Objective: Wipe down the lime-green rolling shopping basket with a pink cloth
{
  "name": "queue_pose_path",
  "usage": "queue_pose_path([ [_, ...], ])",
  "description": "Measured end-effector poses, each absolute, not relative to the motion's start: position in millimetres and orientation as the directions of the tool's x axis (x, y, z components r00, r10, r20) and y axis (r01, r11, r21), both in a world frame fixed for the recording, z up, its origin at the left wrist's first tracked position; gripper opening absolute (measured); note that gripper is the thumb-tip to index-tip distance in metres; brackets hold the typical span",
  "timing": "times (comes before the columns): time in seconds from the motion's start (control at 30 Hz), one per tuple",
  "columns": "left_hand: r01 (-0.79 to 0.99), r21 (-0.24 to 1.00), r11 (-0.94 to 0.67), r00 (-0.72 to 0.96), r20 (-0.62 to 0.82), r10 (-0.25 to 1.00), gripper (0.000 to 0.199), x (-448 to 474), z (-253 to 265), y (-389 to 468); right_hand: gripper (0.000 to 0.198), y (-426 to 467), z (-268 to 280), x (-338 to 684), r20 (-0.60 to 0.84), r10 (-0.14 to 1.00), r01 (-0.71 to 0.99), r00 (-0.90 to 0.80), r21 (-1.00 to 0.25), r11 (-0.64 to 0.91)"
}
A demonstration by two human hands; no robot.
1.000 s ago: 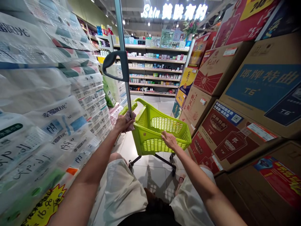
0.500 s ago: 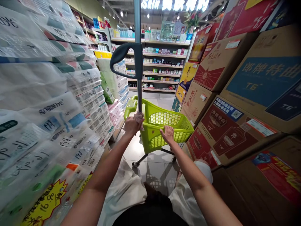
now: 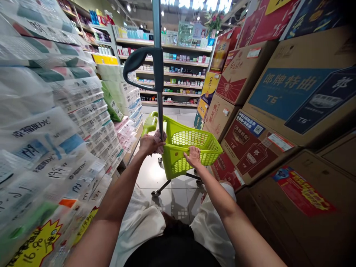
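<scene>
Pole [image 3: 157, 29] straightened, left grip [image 3: 148, 144] clutching cloth [image 3: 159, 147], right grip [image 3: 193, 157] curled on cart edge [image 3: 178, 148], open floor [image 3: 182, 111] beyond.

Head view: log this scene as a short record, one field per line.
Left hand: holding a crumpled pinkish cloth against the upright grey metal pole
Right hand: fingers over the near rim of the lime-green plastic shopping cart
Pole fitting: dark grey loop-shaped handle, above the left hand
Left side: stacked white plastic-wrapped packs
Right side: stacked printed cardboard boxes
Background: long shelves of small packaged goods
</scene>
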State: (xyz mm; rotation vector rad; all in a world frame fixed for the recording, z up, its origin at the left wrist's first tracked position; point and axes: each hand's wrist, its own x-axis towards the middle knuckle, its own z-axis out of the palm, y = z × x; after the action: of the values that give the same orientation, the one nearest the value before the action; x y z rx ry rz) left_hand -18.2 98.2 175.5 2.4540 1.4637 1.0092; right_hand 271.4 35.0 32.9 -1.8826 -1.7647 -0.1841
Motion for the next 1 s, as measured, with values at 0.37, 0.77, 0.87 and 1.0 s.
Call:
queue_pose_path([
  [0.37, 0.754, 0.352, -0.554, 0.051, 0.81, 0.584, 0.027, 22.5, 132.5, 52.7, 0.038, 25.2, 39.4, 272.0, 0.417, 0.901, 0.961, 0.122, -0.276, -0.003],
  [0.77, 0.801, -0.012, -0.599, 0.408, 0.744, 0.53, 0.032, -0.4, 131.8, 28.9, 0.033, 24.2, 30.4, 271.9, 0.46, 0.883, 0.957, 0.098, -0.286, 0.043],
  [0.87, 0.707, -0.034, -0.707, 0.532, 0.684, 0.499, 0.03, -25.4, 135.9, 23.1, 0.031, 23.5, 31.3, 279.0, 0.439, 0.895, 0.951, 0.08, -0.303, 0.064],
  [1.0, 0.738, 0.101, -0.668, 0.397, 0.735, 0.55, 0.031, -66.4, 143.5, 34.8, 0.028, 24.4, 33.2, 285.2, 0.422, 0.904, 0.938, 0.066, -0.335, 0.088],
])
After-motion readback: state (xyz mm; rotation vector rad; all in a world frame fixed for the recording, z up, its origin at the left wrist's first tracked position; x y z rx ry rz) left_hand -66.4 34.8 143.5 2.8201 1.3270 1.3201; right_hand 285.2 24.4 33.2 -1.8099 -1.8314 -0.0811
